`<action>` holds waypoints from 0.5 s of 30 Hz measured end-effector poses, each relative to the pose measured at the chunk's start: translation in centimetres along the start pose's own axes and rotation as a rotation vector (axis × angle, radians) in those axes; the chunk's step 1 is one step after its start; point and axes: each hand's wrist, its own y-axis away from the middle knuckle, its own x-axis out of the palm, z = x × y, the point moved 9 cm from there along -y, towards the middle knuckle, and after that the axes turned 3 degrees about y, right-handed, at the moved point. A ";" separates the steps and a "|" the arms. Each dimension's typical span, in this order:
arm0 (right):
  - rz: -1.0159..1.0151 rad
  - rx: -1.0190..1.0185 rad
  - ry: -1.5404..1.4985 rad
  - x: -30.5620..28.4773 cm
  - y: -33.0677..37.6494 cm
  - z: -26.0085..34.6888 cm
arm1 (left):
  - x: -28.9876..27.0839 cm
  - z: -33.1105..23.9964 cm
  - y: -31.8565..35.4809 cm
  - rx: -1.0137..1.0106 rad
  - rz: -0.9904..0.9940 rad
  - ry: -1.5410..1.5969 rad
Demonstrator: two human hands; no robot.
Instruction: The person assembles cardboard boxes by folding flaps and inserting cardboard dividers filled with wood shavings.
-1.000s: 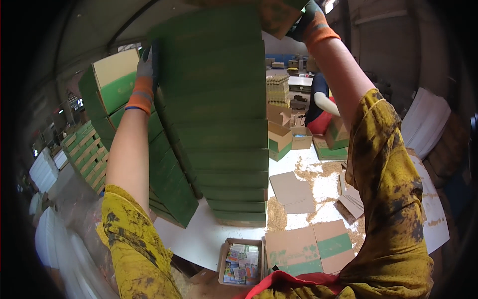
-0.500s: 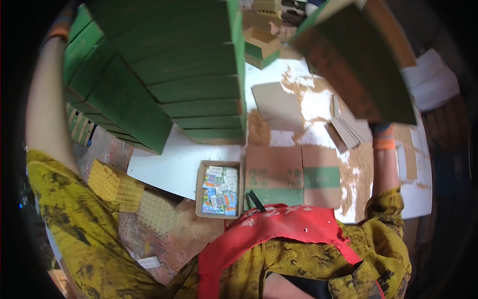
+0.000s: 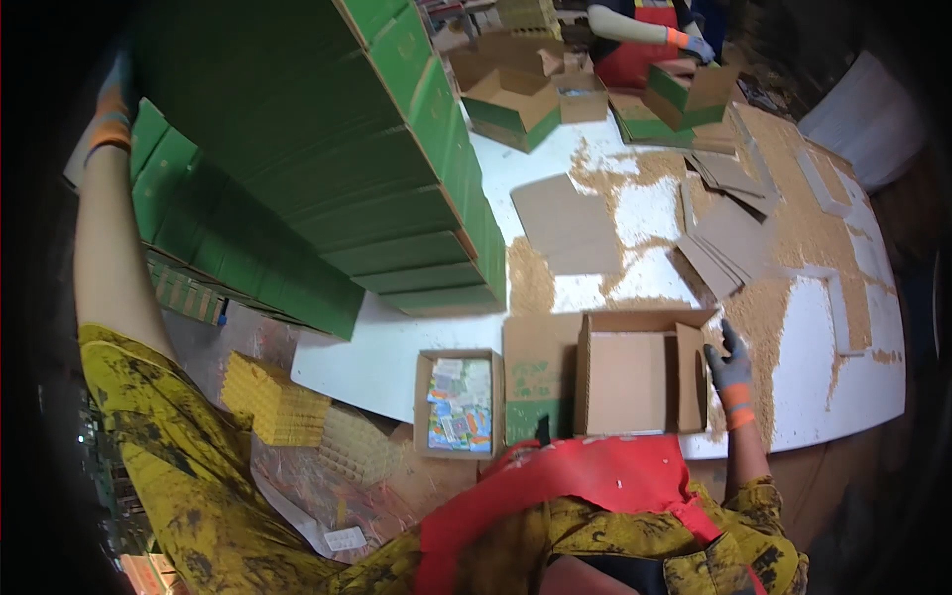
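Surface [image 3: 635, 268]: white, strewn with pale sawdust-like litter; everything below is placed against it.
Green carton stack [image 3: 297, 169]: the largest thing, a tall pile of flattened green cartons leaning over the surface's left end and past its edge.
Open brown box [image 3: 635, 382]: stands at the surface's near edge, flaps up, inside bare; a green-and-brown panel lies flat just left of it.
Small tray box [image 3: 458, 402]: hangs off the near edge of the surface, just left of the open brown box, filled with small colourful packets.
Flat cardboard sheets [image 3: 729, 233]: fanned on the right half of the surface; one single sheet lies nearer the middle.
Yellow crates [image 3: 273, 397]: on the floor below the surface's left corner.
Far boxes [image 3: 516, 99]: open green-and-brown boxes at the far end of the surface, where another person's gloved hand [image 3: 697, 46] rests at one.
Left hand [image 3: 111, 104]: gloved, arm raised at the left side of the green carton stack; grip lies against the stack, but how far it closes cannot be told in the dark rim.
Right hand [image 3: 732, 369]: grey glove with orange cuff, at the right wall of the open brown box; grip spread, fingers splayed and touching the flap, clasping nothing.
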 end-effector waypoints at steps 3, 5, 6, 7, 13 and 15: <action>0.089 -0.284 -0.360 1.2 -4.3 12.4 | -7.5 2.3 -3.1 -0.104 -0.156 -0.143; 0.279 -0.228 -0.140 1.9 -6.2 14.7 | 0.2 2.1 4.4 -0.075 -0.222 -0.010; 0.480 -0.154 -0.031 3.9 -5.7 17.9 | -1.5 1.9 4.5 -0.097 -0.200 -0.028; 0.468 -0.366 0.172 4.1 -5.1 22.5 | -0.9 1.3 5.5 -0.155 -0.172 -0.027; 0.555 -0.724 -0.169 13.5 -6.9 39.5 | -6.8 0.2 -0.1 0.091 -0.201 -0.288; 0.552 -0.556 -0.432 17.3 -13.7 39.4 | 1.1 1.1 2.5 0.183 -0.077 0.005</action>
